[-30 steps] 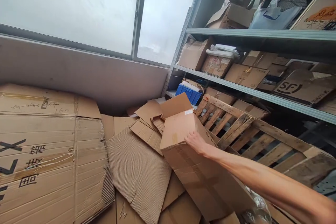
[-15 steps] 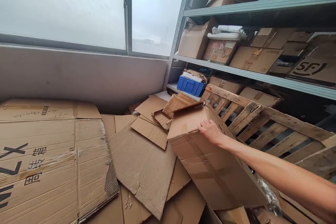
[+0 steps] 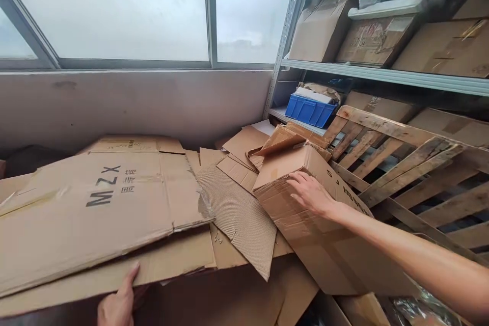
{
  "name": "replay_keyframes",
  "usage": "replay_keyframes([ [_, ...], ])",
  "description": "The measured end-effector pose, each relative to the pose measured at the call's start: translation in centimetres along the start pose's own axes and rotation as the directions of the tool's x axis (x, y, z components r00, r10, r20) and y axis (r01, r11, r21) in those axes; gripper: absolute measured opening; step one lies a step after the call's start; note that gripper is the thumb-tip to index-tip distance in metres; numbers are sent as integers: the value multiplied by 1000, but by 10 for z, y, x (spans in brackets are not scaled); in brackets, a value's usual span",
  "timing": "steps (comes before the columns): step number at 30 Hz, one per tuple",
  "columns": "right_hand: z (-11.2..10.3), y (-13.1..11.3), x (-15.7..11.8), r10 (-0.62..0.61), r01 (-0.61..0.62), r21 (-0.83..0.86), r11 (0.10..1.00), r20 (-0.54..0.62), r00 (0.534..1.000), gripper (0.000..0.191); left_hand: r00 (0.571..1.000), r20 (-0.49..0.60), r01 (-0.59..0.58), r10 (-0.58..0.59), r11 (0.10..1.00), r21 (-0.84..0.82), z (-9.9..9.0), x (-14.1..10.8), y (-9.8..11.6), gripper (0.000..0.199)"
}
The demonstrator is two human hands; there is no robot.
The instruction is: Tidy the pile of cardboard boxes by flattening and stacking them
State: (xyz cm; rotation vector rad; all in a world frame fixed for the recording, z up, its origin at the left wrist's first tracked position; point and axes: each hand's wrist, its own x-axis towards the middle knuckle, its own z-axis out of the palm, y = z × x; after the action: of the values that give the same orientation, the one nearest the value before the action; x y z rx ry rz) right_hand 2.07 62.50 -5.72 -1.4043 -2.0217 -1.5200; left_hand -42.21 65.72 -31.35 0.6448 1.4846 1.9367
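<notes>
My left hand point(image 3: 117, 299) grips the front edge of a flattened cardboard sheet point(image 3: 173, 259), thumb on top and the other fingers mostly hidden below. On that sheet lies a large flattened carton point(image 3: 148, 209) printed "MZX". My right hand point(image 3: 311, 193) rests on the upper edge of a taped cardboard box point(image 3: 324, 254), fingers stretched out and slightly apart. The box sits tilted, its far flap raised. Between the two hands lies a ribbed corrugated sheet point(image 3: 239, 209), over other cardboard pieces.
A wooden pallet point(image 3: 385, 125) leans at the right, in front of a metal shelf point(image 3: 382, 75) loaded with boxes. A blue crate point(image 3: 310, 111) stands on the low shelf. Behind the cardboard runs a wall point(image 3: 171, 99) below windows. Clear plastic wrap point(image 3: 424, 308) lies at the lower right.
My left hand has come into view, holding the cardboard sheet's edge. My right hand's fingers have loosened from the box edge and stretched out. The view has shifted left.
</notes>
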Motion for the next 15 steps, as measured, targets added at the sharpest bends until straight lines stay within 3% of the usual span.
replay_keyframes([
  [3, -12, -38, -28, -52, 62, 162, 985, -65, 997, 36, 999, -13, -49, 50, 996, 79, -14, -15, 64, 54],
  [6, -21, -88, -45, -115, 138, 316, 939, -91, 989, 44, 973, 75, -226, 218, 966, 128, -16, -37, 128, 52],
  [8, -26, -121, -44, -130, 160, 409, 898, -100, 986, 63, 908, 141, -411, 395, 904, 114, -10, -58, 171, 41],
  [10, -32, -149, -31, -100, 138, 493, 859, -102, 990, 85, 811, 172, -580, 560, 807, 107, 0, -83, 210, 35],
  [13, -39, -177, -2, 39, 15, 604, 797, -77, 996, 107, 692, 218, -720, 688, 680, 139, 17, -125, 254, 40],
  [15, -43, -187, 19, 177, -110, 666, 737, -34, 984, 111, 604, 254, -795, 756, 594, 123, 29, -153, 275, 39],
])
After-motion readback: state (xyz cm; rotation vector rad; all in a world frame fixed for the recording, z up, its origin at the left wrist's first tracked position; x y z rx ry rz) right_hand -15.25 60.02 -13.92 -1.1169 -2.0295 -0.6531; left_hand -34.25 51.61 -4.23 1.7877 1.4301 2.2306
